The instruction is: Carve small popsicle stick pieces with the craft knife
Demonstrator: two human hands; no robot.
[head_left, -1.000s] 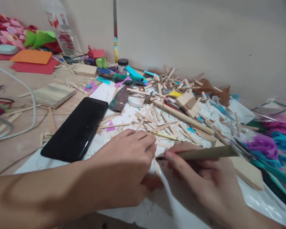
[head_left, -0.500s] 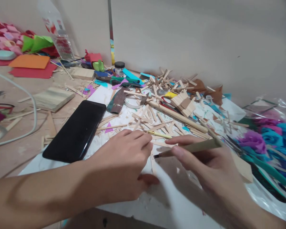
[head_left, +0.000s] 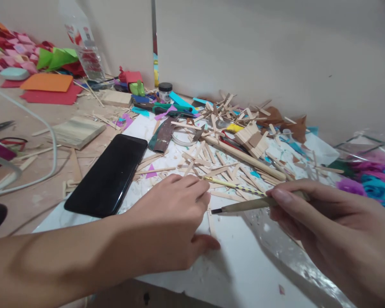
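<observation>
My left hand [head_left: 176, 214] lies closed over the white board [head_left: 244, 273], fingers curled and thumb pointing right. It pins a thin wooden craft stick [head_left: 211, 222], whose upper end is close to the fingertips and lower end by the thumb. In my right hand [head_left: 321, 218] is a slim olive-handled tool [head_left: 250, 205], held well back on its handle. Its dark, flat tip is at the craft stick, just right of my left fingers; whether it touches cannot be seen. A yellow patterned rod [head_left: 234, 185] lies right behind the tool.
A black phone [head_left: 107, 175] lies left of my hands. Loose craft sticks [head_left: 224, 164], a wooden dowel [head_left: 247, 158] and paper scraps cover the area behind. A white cable [head_left: 54, 141] curves at left. A plastic bottle [head_left: 88, 55] stands at the back; paper flowers [head_left: 377, 188] lie right.
My right hand has shifted right and now grips the tool farther from its tip. The tip stays near the craft stick. My left hand holds its place; the view has moved slightly.
</observation>
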